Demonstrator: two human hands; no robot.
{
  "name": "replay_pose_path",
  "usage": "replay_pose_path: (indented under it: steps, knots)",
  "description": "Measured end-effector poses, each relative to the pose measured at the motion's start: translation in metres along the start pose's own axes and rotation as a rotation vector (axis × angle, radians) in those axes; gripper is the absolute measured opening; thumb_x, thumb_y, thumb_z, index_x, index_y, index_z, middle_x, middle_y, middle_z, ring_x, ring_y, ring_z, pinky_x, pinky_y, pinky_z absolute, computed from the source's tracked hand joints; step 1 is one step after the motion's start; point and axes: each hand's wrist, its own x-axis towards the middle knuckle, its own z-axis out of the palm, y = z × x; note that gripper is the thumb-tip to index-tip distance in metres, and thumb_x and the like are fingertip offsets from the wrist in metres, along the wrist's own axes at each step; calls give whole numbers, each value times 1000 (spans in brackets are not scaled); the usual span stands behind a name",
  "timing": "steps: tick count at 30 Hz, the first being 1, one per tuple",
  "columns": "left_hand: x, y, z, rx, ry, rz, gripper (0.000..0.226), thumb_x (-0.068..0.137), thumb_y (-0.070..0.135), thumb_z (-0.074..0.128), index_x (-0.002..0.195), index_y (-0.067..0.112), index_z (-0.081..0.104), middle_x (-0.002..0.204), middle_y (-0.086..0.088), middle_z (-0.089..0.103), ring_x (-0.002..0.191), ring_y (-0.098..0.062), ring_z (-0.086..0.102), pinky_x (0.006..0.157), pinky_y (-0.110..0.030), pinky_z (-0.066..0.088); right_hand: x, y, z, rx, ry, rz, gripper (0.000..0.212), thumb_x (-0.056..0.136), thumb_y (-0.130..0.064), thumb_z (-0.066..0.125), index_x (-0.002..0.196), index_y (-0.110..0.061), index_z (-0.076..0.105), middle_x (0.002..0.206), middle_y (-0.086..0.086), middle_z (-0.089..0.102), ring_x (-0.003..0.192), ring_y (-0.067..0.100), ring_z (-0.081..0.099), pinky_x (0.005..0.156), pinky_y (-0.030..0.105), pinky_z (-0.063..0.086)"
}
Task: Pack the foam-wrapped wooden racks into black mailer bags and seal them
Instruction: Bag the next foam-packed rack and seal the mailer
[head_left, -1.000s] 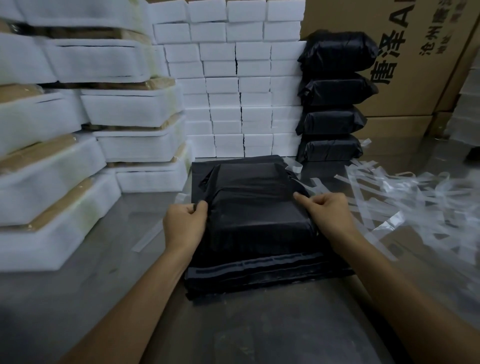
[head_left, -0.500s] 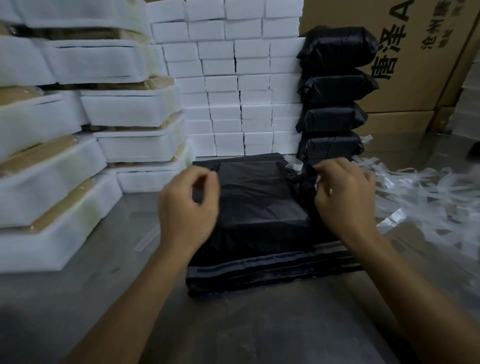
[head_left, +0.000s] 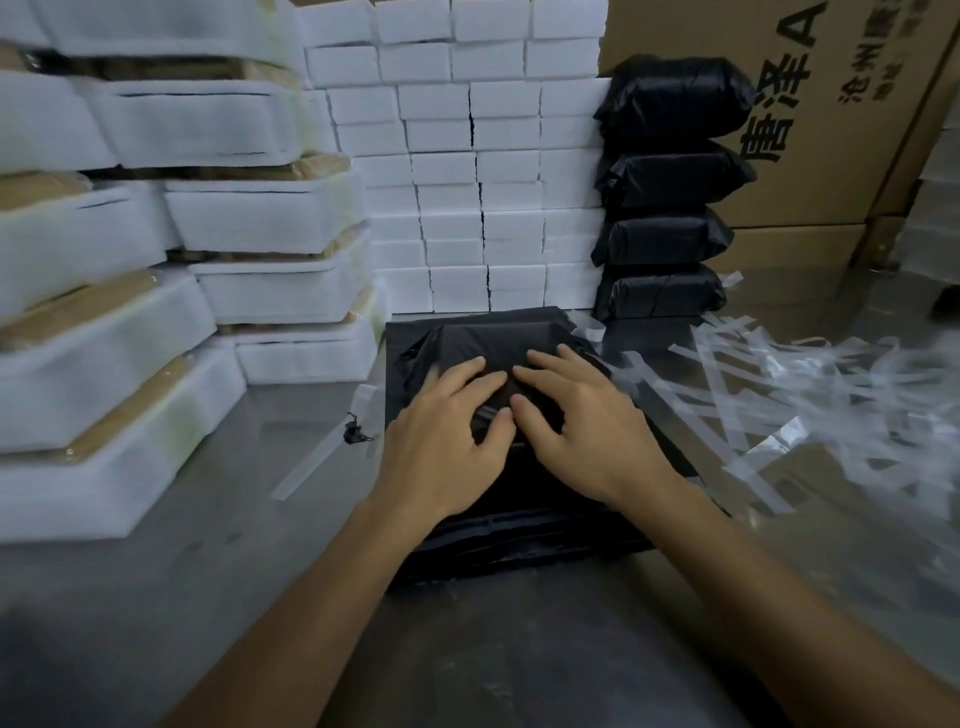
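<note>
A packed black mailer bag (head_left: 498, 338) lies in the middle of the table on a flat pile of empty black mailer bags (head_left: 519, 535). My left hand (head_left: 447, 441) and my right hand (head_left: 582, 431) rest flat on top of the packed bag, side by side, fingers spread and pressing down on its folded flap. Neither hand grips anything. Foam-wrapped wooden racks (head_left: 270, 213) are stacked high at the left. Several sealed black parcels (head_left: 670, 171) stand in a stack at the back right.
A wall of white foam blocks (head_left: 483, 171) rises behind the bag. Clear peeled-off tape strips (head_left: 779, 395) litter the table at the right. Cardboard boxes (head_left: 841, 119) with printed characters stand at the back right. The grey table (head_left: 156, 597) extends toward me.
Both hands left the sides of the bag, lifted over it and came together on its top, where they now press flat.
</note>
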Motion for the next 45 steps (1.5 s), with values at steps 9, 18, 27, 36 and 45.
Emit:
replay_pose_path:
  steps: [9,18,27,36,45]
  knots:
    - [-16,-15,10,-256,88,-231,65,91,60,48,149,38,31,148,8,47,134,-12,44,110,-33,36,-16,17,4,278,48,300,90,84,-75,53,156,-28,29,156,-6,42,146,23,31,115,36,27]
    - [-24,-22,0,-443,8,-396,55,69,84,49,100,44,72,95,20,73,95,-1,65,82,-29,52,-25,32,-4,485,-80,377,67,73,-86,51,109,-33,73,101,-19,73,105,6,67,89,18,51]
    - [-24,-24,-3,-167,-92,-376,75,69,92,21,86,37,69,91,18,66,89,-5,52,93,-36,26,-26,46,-17,285,-255,424,103,60,-101,38,142,-39,52,153,-10,44,146,23,30,122,48,20]
    - [-23,-16,-1,-154,42,17,55,96,50,48,148,40,34,160,18,16,142,6,16,105,-4,15,-23,28,-7,146,51,-70,65,91,-55,57,151,-34,41,160,-15,30,139,-9,25,113,19,23]
    - [-26,-19,3,-366,54,-249,56,94,60,44,147,42,36,104,30,57,95,25,48,86,0,34,-25,32,1,470,31,204,94,71,-76,67,150,-33,41,126,-40,49,106,-21,48,85,-2,34]
